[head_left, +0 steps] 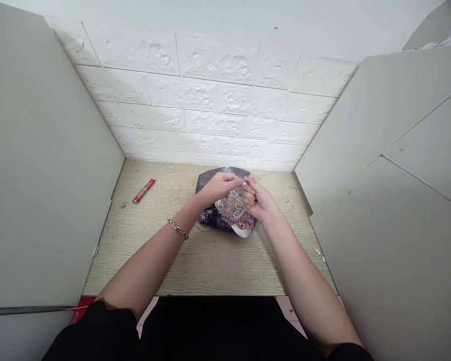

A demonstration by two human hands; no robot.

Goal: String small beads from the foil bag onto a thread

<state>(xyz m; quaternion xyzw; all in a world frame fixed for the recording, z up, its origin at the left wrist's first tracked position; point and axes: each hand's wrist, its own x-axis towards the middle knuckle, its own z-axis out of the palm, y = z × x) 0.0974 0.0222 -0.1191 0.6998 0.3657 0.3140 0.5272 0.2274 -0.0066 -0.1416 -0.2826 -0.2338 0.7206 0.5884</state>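
Head view: left hand [218,186] and right hand [258,200] meet, fingertips pinched shut on a tiny bead piece [244,184], held just above the dark cloth pouch of colourful beads [231,210] so spills drop back in.

**Operator Appearance: Arms and Clothing**

Both forearms are bare from the upper arm down to the fingers. Each arm carries a short black sleeve [97,328], visible at the lower edge of the view; the second sleeve [348,351] shows only as a narrow dark strip. The left hand [220,185] has a silver chain-link bracelet [178,229] at the wrist. The right hand [259,200] wears no wrist item. A black garment [214,326] covers the lap.
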